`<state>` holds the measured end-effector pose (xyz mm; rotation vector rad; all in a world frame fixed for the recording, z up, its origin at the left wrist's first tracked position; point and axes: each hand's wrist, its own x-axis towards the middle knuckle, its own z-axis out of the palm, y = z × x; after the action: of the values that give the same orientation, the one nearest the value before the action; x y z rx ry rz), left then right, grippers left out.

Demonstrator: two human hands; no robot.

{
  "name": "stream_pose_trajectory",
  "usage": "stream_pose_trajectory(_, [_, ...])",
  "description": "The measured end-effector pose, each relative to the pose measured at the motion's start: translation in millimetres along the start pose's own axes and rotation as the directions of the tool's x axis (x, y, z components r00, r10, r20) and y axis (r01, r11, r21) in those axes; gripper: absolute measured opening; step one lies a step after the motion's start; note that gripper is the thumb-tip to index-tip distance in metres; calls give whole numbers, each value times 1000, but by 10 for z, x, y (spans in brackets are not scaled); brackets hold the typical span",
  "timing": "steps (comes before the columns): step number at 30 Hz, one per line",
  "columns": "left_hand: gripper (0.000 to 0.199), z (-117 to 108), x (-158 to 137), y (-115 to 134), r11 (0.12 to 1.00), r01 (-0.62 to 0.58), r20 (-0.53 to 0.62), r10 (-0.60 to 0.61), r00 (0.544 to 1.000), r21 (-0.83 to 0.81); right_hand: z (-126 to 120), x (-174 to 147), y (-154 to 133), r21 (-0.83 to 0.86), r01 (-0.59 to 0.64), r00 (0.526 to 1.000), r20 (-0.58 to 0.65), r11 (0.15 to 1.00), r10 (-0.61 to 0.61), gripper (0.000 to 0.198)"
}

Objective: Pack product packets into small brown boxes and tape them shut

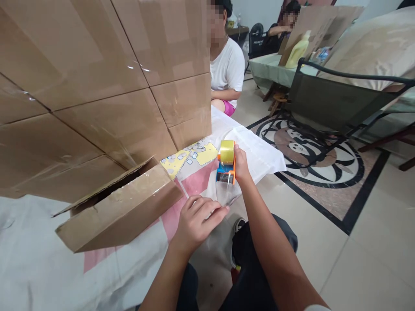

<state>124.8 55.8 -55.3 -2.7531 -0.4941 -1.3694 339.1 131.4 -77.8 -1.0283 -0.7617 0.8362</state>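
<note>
The tape dispenser (226, 164), orange and blue with a yellowish roll on top, sits just right of the frame's centre, gripped in the right hand (241, 166), whose fingers wrap around its handle on the side away from the camera. A strip of clear tape (225, 194) runs down from the dispenser's mouth toward the lower centre, where the left hand (198, 222) pinches its free end, fingers (214, 214) curled closed around it; the dispenser thus lies above and slightly right of those fingers, with the stretched tape between. To the left of both hands a large cardboard box (97, 86) fills the upper left of the frame, its seams glossy with tape, and one loose flap (123, 211) juts out at the lower left centre. Under it all lies a white sheet (256, 151) with pink and yellow print, spread on the tiled floor (372, 224). In the upper middle a person in a white shirt (227, 69) sits behind the box, and to the upper right stands a dark folding chair (333, 101), well apart from the hands
</note>
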Motion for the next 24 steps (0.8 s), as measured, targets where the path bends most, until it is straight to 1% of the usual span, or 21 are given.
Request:
stream_pose_trajectory(5, [20,-24,-27,-18,1000,24,-28,-24,999,-13,40,-14,40,-18,68,998,18,998,-67,53])
stream_pose_trajectory(8, [18,-34,-32,-9,993,119,15,-118,993,-19,70,19,85,-19,134,989,-55,991,-134,50])
stream_pose_trajectory(10, [16,-33,-28,-9,975,224,61,-223,973,0,87,68,125,13,181,973,-150,983,-177,48])
stream_pose_trajectory(12, [22,-27,-28,-18,951,309,121,-307,944,1,100,123,153,87,191,958,-233,978,-166,47])
stream_pose_trajectory(14, [28,-13,-39,-36,924,380,173,-368,913,-40,112,161,156,157,179,956,-263,971,-134,46])
stream_pose_trajectory(16, [30,16,-63,-58,876,471,163,-453,877,-101,126,160,134,165,197,956,-249,966,-153,43])
stream_pose_trajectory(17, [32,36,-76,-70,837,528,138,-512,848,-140,137,143,118,147,221,956,-226,964,-185,41])
stream_pose_trajectory(18, [35,58,-89,-82,788,588,112,-578,809,-184,152,116,102,119,248,956,-189,962,-223,39])
stream_pose_trajectory(19, [40,83,-99,-93,724,649,94,-648,756,-233,171,79,89,89,270,956,-144,959,-256,38])
stream_pose_trajectory(21, [51,136,-111,-111,554,755,109,-777,621,-352,220,-13,78,47,295,955,-59,954,-292,38])
stream_pose_trajectory(23, [59,188,-111,-122,357,807,188,-853,487,-470,280,-116,88,41,295,956,-20,955,-294,39])
stream_pose_trajectory(24, [61,213,-109,-126,270,815,235,-869,435,-512,311,-166,98,46,288,958,-15,957,-288,40])
